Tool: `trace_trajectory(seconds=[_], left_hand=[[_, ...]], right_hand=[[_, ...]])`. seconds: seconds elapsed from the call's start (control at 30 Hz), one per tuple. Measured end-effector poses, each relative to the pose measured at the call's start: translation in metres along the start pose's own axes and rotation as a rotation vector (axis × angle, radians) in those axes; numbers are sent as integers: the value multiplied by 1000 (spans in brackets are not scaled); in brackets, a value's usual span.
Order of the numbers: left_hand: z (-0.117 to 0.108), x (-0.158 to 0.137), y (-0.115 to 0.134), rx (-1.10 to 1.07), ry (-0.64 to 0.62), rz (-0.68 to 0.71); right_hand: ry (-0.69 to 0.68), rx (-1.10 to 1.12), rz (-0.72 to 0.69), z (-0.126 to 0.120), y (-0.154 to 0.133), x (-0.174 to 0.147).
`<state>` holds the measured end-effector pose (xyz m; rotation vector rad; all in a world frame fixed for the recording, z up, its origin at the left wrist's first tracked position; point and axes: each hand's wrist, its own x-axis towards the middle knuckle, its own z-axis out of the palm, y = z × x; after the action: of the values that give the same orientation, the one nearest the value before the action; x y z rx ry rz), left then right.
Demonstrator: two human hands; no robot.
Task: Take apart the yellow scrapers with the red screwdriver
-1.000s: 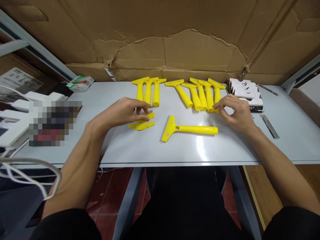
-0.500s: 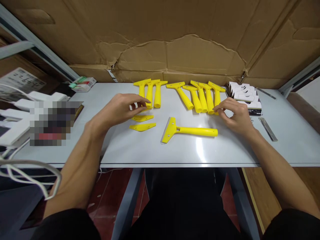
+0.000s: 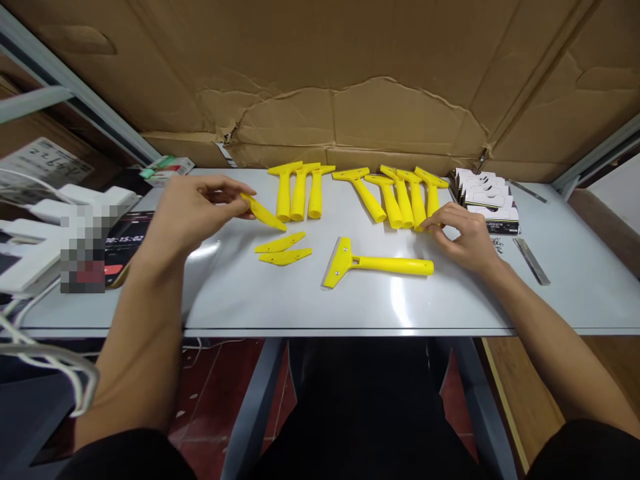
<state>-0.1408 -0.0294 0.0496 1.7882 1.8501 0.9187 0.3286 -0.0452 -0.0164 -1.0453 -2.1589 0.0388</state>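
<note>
My left hand point(image 3: 207, 207) pinches a yellow scraper cover plate point(image 3: 265, 213) by one end, tilted above the table. Two more such plates point(image 3: 285, 256) lie just below it, side by side. My right hand point(image 3: 463, 233) is bent, its fingertips together at the lower ends of the right-hand scraper handles point(image 3: 404, 200); whether it grips anything is hidden. Three yellow scraper handles point(image 3: 299, 193) stand in a group at the back, nearer my left hand. An assembled yellow scraper point(image 3: 393, 265) lies in front, its blade edge to the left.
Folded white-and-black cards point(image 3: 493, 200) are stacked at the back right, with small screws point(image 3: 497, 245) and metal blades point(image 3: 531, 261) beside them. At the left are a white power strip point(image 3: 35, 233), cables, a phone point(image 3: 127, 243) and a small box point(image 3: 173, 170). Cardboard point(image 3: 360, 120) lines the back.
My left hand has picked up a yellow cover plate and drawn it left and up from the handles. The right hand has shifted slightly left, staying by the handle ends.
</note>
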Motion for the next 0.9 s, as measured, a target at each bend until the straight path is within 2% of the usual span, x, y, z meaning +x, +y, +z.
trace_trajectory(seconds=[0.1, 0.2, 0.27, 0.37, 0.47, 0.53, 0.63, 0.8, 0.9], left_hand=[[0, -13, -12, -44, -17, -97], [3, -18, -31, -11, -155, -92], [7, -16, -43, 68, -229, -15], [14, -10, -56, 206, -219, 183], [20, -7, -65, 280, -185, 414], [23, -5, -70, 294, -184, 546], [30, 2, -76, 287, -213, 663], [37, 15, -73, 234, -286, 707], [33, 14, -71, 190, -263, 692]], right_hand=[[4, 17, -36, 3, -4, 1], [20, -8, -116, 5, -18, 6], [39, -65, -235, 10, -37, 10], [40, -184, -455, 29, -79, 16], [-127, -260, -584, 59, -126, 27], [-282, -274, -584, 82, -150, 41], [-448, -267, -475, 108, -165, 70], [-673, -192, -281, 127, -160, 102], [-729, -178, -223, 131, -160, 106]])
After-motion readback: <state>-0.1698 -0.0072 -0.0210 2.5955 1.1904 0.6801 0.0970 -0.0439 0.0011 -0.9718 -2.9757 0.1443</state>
